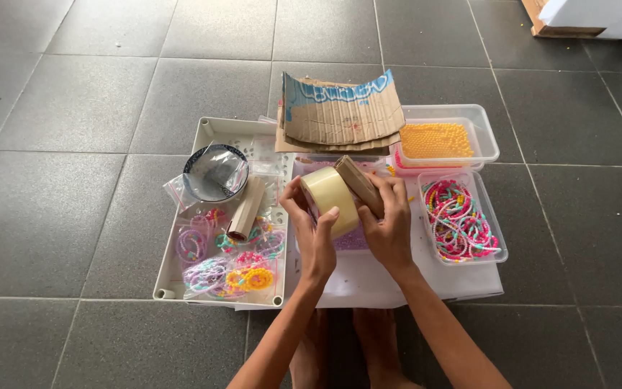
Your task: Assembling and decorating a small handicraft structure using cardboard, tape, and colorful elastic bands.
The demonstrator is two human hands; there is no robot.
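From the head camera, you have both hands working over the middle of the spread on the tiled floor (73, 144). Your left hand (316, 234) is curled around a roll of clear packing tape (327, 196), thumb across its face and fingers wrapped round the back, so the roll is held up off the white board (368, 281) below it. Your right hand (389, 220) is closed on a folded strip of brown cardboard (360, 184), pressed against the far side of the roll; the two touch.

To do this well, I judge you should keep the roll steady in the left hand and let the right do the fine work: hold the cardboard near its end so it does not bend, and keep the tape's loose edge toward you, where you can see it. I cannot tell where that edge is now.

Mind what sits close by. Just right of your right hand is a clear tub of pink, white and teal bead bracelets (461, 220), and behind it a clear tub of orange beads (437, 140); an elbow swing could tip either. To your left, a shallow white tray (203, 133) holds bagged bracelets (228, 274), a cardboard tube (246, 209) and a dark bowl with plastic bags in it (214, 173). A torn sheet of corrugated cardboard (340, 112) lies beyond the roll.
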